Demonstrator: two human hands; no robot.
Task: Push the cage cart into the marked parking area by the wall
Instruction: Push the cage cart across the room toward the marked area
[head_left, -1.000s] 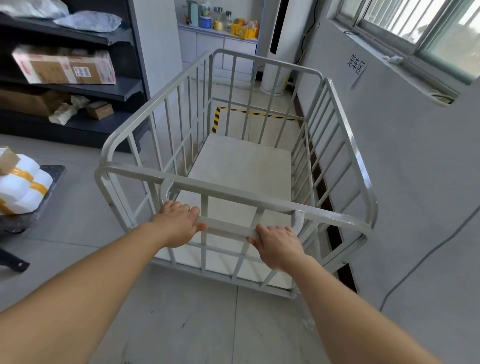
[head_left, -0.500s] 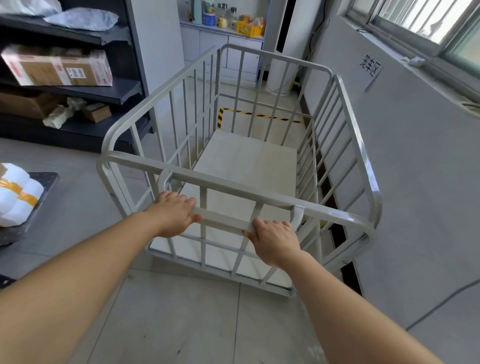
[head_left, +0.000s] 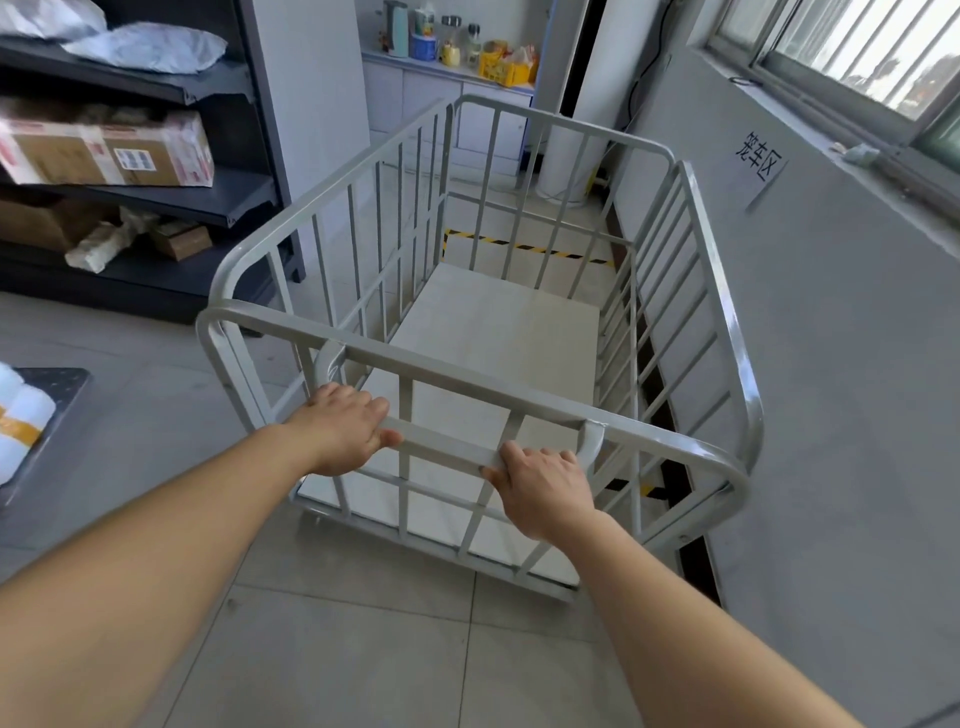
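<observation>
**Q:** Entry one, the task's thing?

**A:** Cage cart (head_left: 457, 376): grey tube frame, barred on all four sides, pale deck. It stands on the floor (head_left: 337, 649) straight ahead of me. Its right side runs along the wall (head_left: 831, 364), just beside it.

**Q:** Entry two, the parking marks?

**A:** Yellow-and-black tape (head_left: 519, 247): one strip lies across the floor beyond the cart's far end, seen through the bars. A short piece shows low by the cart's near right corner, at the foot of the wall. I cannot tell whether the wheels sit inside the lines. A paper sign (head_left: 756, 156) is stuck on the wall above the cart's far right corner.

**Q:** Entry three, your hands?

**A:** My left hand (head_left: 348, 431) has its fingers curled over the left end of the handle bar (head_left: 447, 447), with the thumb against the bar. My right hand (head_left: 545, 488) has its fingers wrapped over the right end of the same bar, with the thumb tucked beneath. A bare stretch of bar lies between them. Both my arms are held out straight.

**Q:** Entry four, the rest?

**A:**
- A dark shelf unit (head_left: 223, 192) stands left of the cart, with a cardboard box (head_left: 104, 150) on its middle shelf.
- A flat trolley (head_left: 47, 384) sits at the floor's left edge, carrying white rolls (head_left: 21, 415) banded in yellow.
- A cabinet (head_left: 431, 88) stands at the far end, with bottles and a yellow crate on top.
- A window (head_left: 857, 47) is set above the wall
</observation>
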